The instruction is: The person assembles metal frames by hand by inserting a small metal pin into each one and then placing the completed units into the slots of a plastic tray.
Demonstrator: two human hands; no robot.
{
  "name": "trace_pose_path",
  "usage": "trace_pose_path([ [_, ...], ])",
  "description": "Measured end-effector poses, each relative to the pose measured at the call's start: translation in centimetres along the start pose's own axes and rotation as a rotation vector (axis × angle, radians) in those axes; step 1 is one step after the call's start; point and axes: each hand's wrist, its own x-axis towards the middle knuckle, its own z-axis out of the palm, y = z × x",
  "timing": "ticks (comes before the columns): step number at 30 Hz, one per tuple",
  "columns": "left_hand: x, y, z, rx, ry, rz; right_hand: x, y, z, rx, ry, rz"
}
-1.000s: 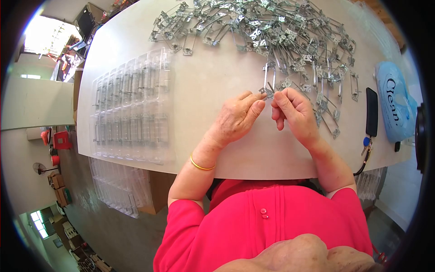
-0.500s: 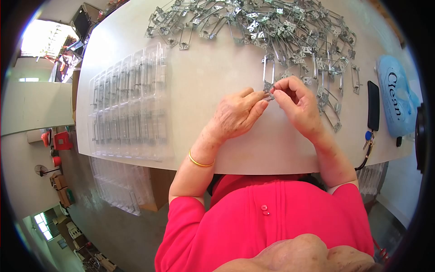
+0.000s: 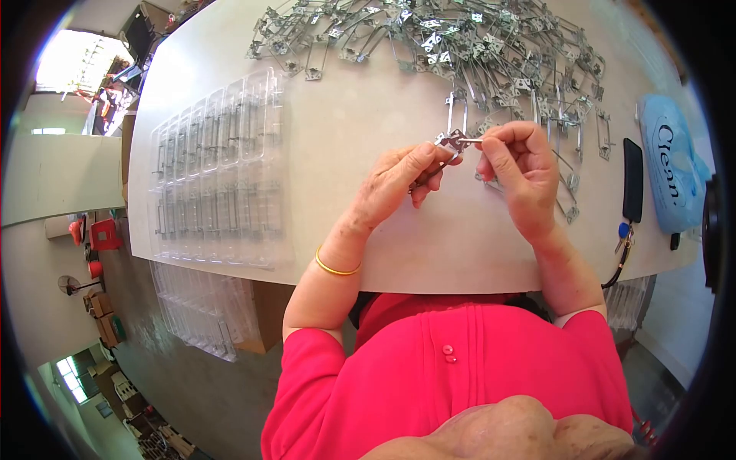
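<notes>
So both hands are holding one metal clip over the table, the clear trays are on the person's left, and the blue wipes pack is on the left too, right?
Not quite. The blue wipes pack lies on the person's right, beside the black phone, as the head view shows. The rest holds: the left hand and right hand hold one metal clip over the table, with the clear trays on the left.
</notes>
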Motion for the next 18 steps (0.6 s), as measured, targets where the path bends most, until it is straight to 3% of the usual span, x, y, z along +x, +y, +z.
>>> trace_pose_path([
  [9, -0.1, -0.1, 0.0, -0.073, 0.023, 0.093, -0.3, 1.4, 0.4, -0.484, 0.007, -0.421],
  [12, -0.2, -0.2, 0.3, 0.06, 0.062, 0.111, -0.4, 1.1, 0.4, -0.569, -0.008, -0.387],
  [14, -0.1, -0.5, 0.4, 0.129, 0.053, 0.16, -0.5, 1.2, 0.2, -0.613, -0.088, -0.141],
  [15, -0.2, -0.4, 0.4, 0.13, 0.053, 0.16, -0.6, 1.0, 0.4, -0.613, -0.087, -0.141],
  [17, -0.2, -0.1, 0.6, 0.209, 0.051, 0.135, -0.7, 0.4, 1.0, -0.375, -0.12, 0.113],
  [18, -0.2, -0.2, 0.7, 0.209, 0.049, 0.135, -0.7, 0.4, 0.9, -0.375, -0.119, 0.113],
])
